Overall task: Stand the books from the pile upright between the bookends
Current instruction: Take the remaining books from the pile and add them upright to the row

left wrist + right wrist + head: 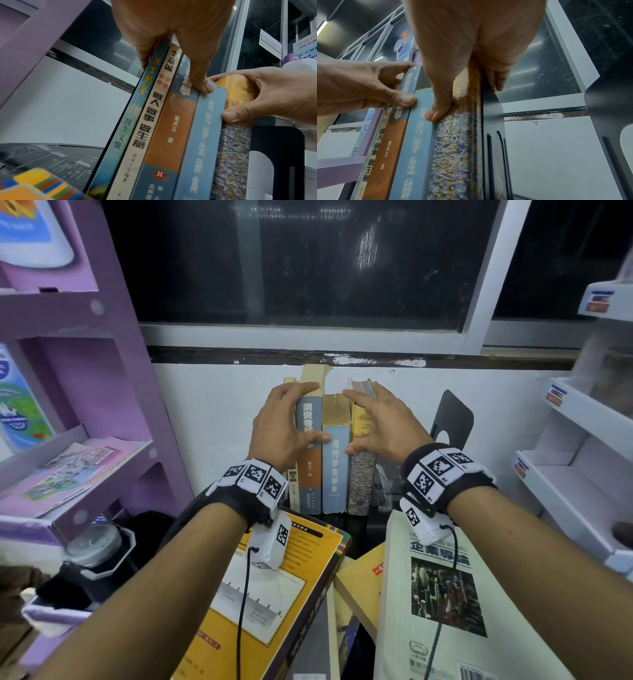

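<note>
- Squaring the row (329, 453): your left hand (281, 426) and right hand (383, 422) are each clasping its end books, thumbs on spines.
- Pile (442, 594) below the row is waiting; you'll be needing a free hand next.

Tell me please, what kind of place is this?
Probably a small shop or office corner. A purple display rack holds leaflets, white shelves carry price labels, and books stand on a counter under a dark window.

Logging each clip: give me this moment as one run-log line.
left hand: grips left standing books | right hand: grips Troyka book | row of books: upright | pile: books remain | black bookend: right, apart
</note>
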A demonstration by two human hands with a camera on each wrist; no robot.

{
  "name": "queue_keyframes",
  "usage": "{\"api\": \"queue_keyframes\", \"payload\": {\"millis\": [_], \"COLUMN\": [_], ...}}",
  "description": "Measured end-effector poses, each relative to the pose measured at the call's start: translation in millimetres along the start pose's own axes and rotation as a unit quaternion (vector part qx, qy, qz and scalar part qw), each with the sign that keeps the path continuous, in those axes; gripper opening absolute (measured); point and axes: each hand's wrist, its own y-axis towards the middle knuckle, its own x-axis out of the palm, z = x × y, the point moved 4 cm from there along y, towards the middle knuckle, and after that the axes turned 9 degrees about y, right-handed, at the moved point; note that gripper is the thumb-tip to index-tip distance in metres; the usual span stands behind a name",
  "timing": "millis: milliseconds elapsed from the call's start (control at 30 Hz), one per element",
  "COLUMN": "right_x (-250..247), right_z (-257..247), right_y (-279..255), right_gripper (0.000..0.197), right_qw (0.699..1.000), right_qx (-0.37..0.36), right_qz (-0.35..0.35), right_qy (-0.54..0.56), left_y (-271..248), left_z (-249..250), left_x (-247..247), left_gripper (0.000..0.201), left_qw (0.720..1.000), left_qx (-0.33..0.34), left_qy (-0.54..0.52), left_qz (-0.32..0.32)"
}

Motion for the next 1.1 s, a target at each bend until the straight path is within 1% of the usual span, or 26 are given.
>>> {"api": "queue_keyframes", "payload": {"millis": [133,500,700,833,1100], "right_x": [2.2,5.5,5.2,6.1,7.1], "right_z": [1.2,1.3,1.1,-0.7,-0.4], "right_y": [0.9,-3.1,-3.3,-2.4,-1.4], "right_gripper": [0.103,0.1,0.104,0.112,0.11], "right_qw": [1.0,1.0,0.999,0.999,0.999], "right_qx": [-0.002,-0.022,-0.019,-0.018,-0.018], "right_qz": [-0.004,0.014,0.019,0.009,0.02], "right_qy": [0.009,-0.01,-0.022,-0.037,-0.039], "left_y": [-0.8,-2.7,-2.4,-2.2,-2.2], "left_z": [-0.6,-0.6,-0.9,-0.6,0.3], "left_x": [0.5,-0.1,-0.6,-0.4,-1.8], "left_gripper": [0.081,0.081,0.081,0.082,0.083], "left_qw": [1.0,1.0,1.0,1.0,1.0], "left_qx": [-0.005,0.001,0.001,0.001,0.004], "left_qy": [0.001,-0.008,-0.011,-0.006,-0.011], "left_qz": [-0.003,0.001,-0.001,-0.005,0.005]}}
